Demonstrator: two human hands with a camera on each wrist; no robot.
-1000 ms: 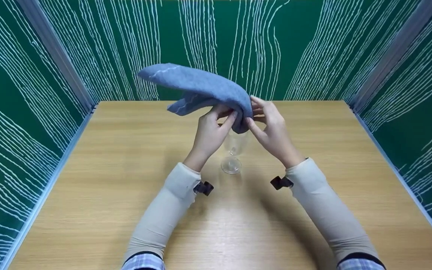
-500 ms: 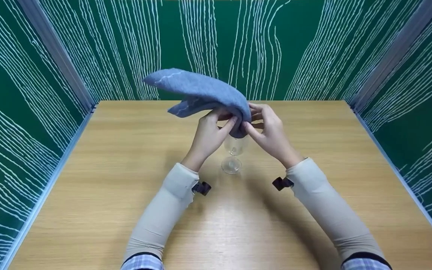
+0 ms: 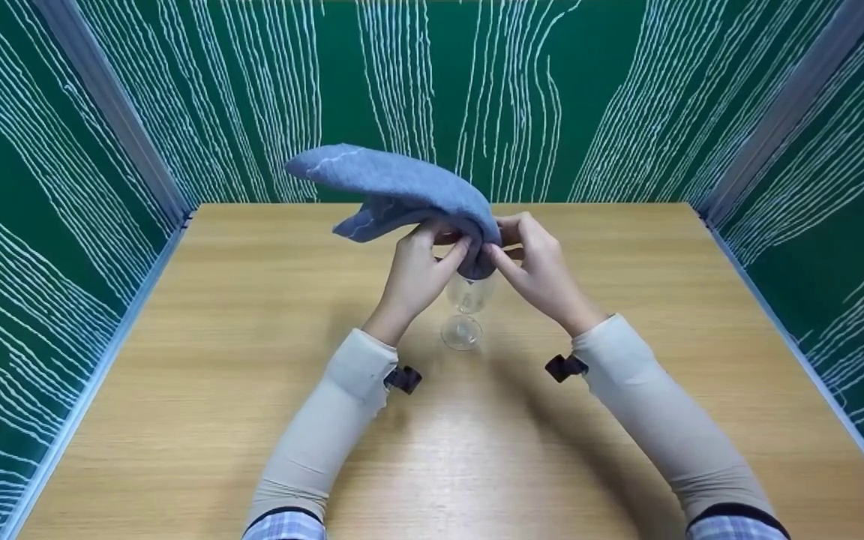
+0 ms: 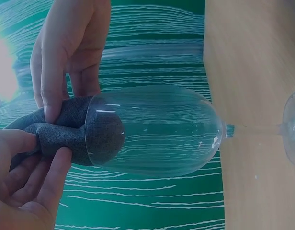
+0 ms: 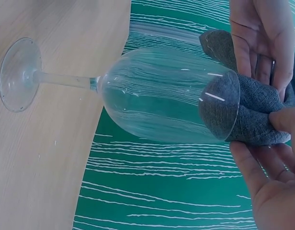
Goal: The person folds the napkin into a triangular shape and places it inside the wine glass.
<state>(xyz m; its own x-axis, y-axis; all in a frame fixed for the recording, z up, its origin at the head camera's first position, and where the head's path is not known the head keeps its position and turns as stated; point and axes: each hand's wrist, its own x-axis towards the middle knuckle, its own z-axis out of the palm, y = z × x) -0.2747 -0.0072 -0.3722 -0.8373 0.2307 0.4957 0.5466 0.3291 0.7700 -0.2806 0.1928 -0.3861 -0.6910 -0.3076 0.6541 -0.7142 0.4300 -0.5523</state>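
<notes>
A blue-grey cloth, rolled and folded, is held between both hands over a clear wine glass. Its rounded lower end sits just inside the glass's rim, as both the left wrist view (cloth, glass) and the right wrist view (cloth, glass) show. My left hand pinches the cloth from the left, above the rim. From the right, my right hand pinches it with thumb and fingers. The cloth's two loose ends droop leftward over the left hand. Upright, the glass stands on its foot.
The wooden table spreads around the glass. Green walls with white wavy lines enclose it at the back and sides. A small black device is strapped at the left wrist, another black device at the right.
Both hands have lowered the cloth a little, and its bottom end has entered the glass's mouth. The loose ends have sunk with it. The glass has stayed in place.
</notes>
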